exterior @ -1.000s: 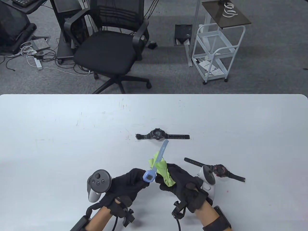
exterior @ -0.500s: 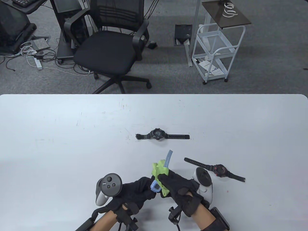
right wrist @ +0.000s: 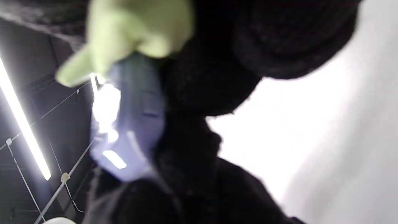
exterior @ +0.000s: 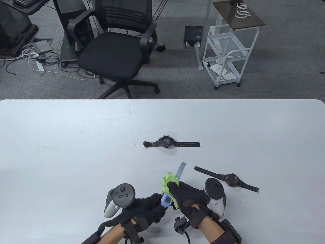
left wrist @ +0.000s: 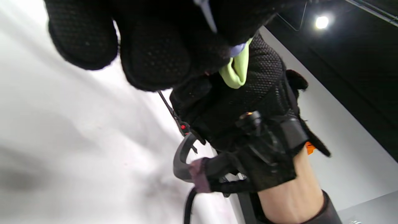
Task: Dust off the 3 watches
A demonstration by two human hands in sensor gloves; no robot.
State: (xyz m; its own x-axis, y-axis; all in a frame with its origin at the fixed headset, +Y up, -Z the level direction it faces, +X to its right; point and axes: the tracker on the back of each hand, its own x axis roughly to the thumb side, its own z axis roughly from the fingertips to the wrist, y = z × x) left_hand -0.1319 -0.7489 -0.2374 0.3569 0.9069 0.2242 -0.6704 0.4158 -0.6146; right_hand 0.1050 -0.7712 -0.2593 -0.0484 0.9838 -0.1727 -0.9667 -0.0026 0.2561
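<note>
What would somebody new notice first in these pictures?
At the near edge of the white table, two black-gloved hands meet: the left hand holds a light blue watch while the right hand presses a lime green cloth against its strap. Beyond them lie two dark watches, a black watch at the table's middle and a black watch with a red face to the right.

Blue watch point(exterior: 166, 200) held, green cloth point(exterior: 169, 180) on strap; black watch point(exterior: 166, 142), red-faced watch point(exterior: 231, 180) flat on table.
</note>
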